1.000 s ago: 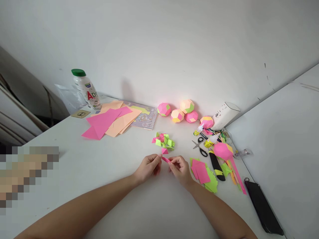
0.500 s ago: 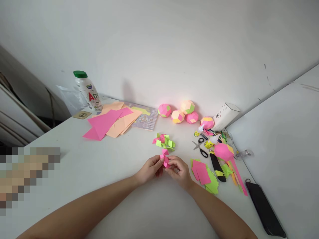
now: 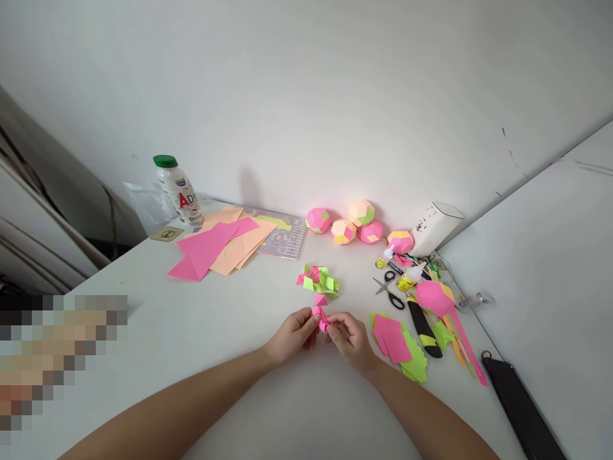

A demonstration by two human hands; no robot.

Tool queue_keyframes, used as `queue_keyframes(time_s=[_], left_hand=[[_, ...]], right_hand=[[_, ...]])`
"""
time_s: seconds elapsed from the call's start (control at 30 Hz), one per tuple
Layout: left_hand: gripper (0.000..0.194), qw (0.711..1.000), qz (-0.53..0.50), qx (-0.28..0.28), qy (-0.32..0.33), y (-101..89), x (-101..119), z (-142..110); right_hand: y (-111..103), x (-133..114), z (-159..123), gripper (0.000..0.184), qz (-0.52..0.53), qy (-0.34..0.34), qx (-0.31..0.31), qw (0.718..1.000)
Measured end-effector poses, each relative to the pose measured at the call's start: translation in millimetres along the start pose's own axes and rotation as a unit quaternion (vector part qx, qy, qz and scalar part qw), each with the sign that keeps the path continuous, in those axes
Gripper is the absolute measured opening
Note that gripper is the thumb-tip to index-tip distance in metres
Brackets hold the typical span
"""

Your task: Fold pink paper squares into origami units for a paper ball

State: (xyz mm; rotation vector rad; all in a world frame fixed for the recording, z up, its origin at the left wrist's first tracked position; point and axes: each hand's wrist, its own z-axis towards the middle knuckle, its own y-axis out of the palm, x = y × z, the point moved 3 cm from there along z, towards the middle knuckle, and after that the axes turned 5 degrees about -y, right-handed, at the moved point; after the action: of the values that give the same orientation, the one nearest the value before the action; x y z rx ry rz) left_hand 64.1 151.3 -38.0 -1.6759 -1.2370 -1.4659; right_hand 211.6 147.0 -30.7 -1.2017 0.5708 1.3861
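Between my two hands is a small folded piece of pink paper (image 3: 320,318). My left hand (image 3: 295,333) pinches it from the left, thumb on top. From the right, the fingertips of my right hand (image 3: 351,337) close on its other edge. Just beyond it on the table, a pink folded piece (image 3: 320,299) sits before a loose cluster of green and pink folded paper pieces (image 3: 322,280). Right of my right hand lies a stack of pink and green paper sheets (image 3: 395,340). The undersides of my fingers are hidden.
Scissors (image 3: 390,291), glue bottles (image 3: 410,277), a black-and-yellow cutter (image 3: 424,327) and a phone-like black object (image 3: 522,406) lie at right. Paper balls (image 3: 361,213) line the wall beside a white box (image 3: 437,228). Large paper sheets (image 3: 211,250) and a white bottle (image 3: 179,195) stand left.
The pink paper, seen as a narrow strip a second ago, has turned to show its folded faces. Both hands stay on it. The whole view has shifted slightly.
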Motion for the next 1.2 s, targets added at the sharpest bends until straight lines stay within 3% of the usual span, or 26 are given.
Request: queue_keyframes(time_s=[0.47,0.67,0.9,1.07,1.2], left_hand=[[0.037,1.000,0.012,0.019,0.001,1.2,0.4,-1.5],[0.036,1.000,-0.005,0.018,0.001,0.4,2.8,-1.5],[0.036,0.998,-0.058,0.020,-0.012,-3.3,-3.5,1.6],[0.036,0.999,-0.049,0.009,-0.017,-3.1,-4.2,0.3],[0.038,0.999,-0.014,0.008,-0.030,-2.1,-2.9,-1.1]], right_hand=[[1.2,6.7,0.7,0.012,0.046,0.031,-0.005,0.998],[2.7,3.2,0.0,0.010,0.022,0.008,-0.028,0.999],[1.3,-3.3,-1.7,0.022,-0.071,-0.107,-0.013,0.992],[7.6,-7.9,-6.5,0.030,-0.209,-0.218,-0.039,0.953],[9.2,-13.8,-7.3,0.027,-0.247,-0.244,-0.045,0.936]])
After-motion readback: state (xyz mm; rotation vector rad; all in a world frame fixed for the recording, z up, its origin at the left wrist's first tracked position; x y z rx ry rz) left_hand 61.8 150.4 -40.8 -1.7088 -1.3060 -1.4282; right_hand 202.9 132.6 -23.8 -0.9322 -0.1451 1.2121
